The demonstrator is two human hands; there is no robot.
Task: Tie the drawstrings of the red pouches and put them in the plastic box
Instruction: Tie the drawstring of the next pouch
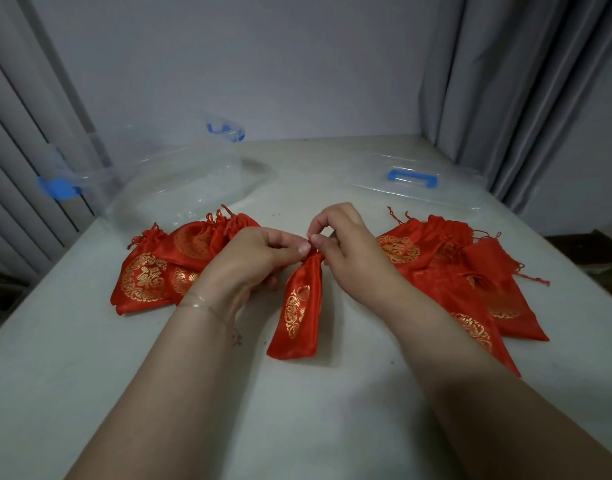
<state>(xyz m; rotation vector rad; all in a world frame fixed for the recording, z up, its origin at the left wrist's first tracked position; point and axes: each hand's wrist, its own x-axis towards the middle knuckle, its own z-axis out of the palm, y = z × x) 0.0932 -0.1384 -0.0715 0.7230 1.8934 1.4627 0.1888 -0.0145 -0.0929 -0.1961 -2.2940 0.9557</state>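
Both hands were on 1 red pouch, mid-table. My left hand pinched the gathered neck from its left side, thumb and forefinger clamped right at the cinch. My right hand pinched the drawstring just above that same point, fingertips curled in, touching the left thumb tip. Couldn't tell whether the knot was formed; the cord was mostly hidden between my fingers.

The pouch body hung back from the grip toward me, lying flat on the white table, gold emblem face up.

Left of the grip, partly under my left hand: a pile of red pouches, necks cinched. Right of the grip, beyond my right wrist: a second pile, strings trailing loose on some.

The clear plastic box sat beyond the left pile, up and left of the grip, blue latches on it, no pouch seen inside. Its lid with a blue handle lay up and right of the grip, flat on the table.

A thin bracelet was on my left wrist.
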